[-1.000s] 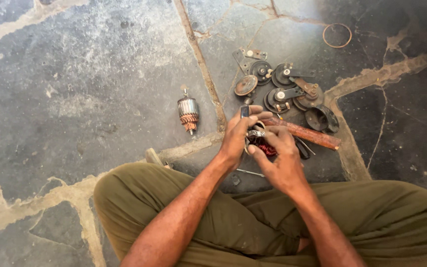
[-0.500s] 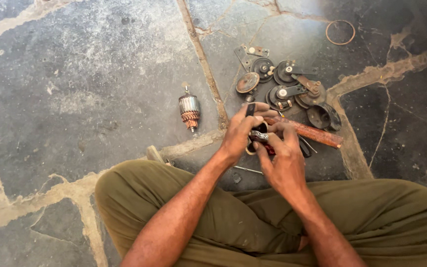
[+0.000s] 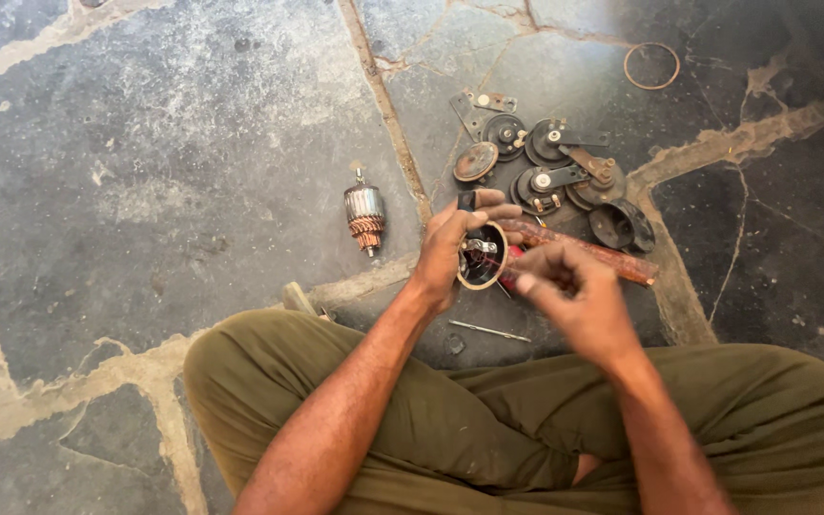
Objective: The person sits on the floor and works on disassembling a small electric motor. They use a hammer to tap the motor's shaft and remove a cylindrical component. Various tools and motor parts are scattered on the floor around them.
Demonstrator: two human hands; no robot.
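Housing: one round cup-shaped housing (image 3: 482, 255), rim pale, open face up, metal fittings visible inside; gripped in the left hand (image 3: 450, 250), above the crossed legs.
Left hand: fingers closed round the housing's far and near walls.
Right hand: right hand (image 3: 579, 303) just right of the housing, fingertips pinched together near its rim; whether they hold anything is too blurred to tell.
Progress: judged mid-way; housing is open, parts lie out, nothing reassembled.
Red item: one, partly hidden between the two hands.
Handle: one long reddish-brown handle (image 3: 591, 253), just beyond the right hand.
Discs: about six dark round parts (image 3: 545, 162) clustered beyond the grip.
Armature: one armature (image 3: 365, 218), left of the grip, apart.
Ring: one wire ring (image 3: 651, 66), far beyond right.
Pin: one thin pin (image 3: 488, 331), floor below the grip.
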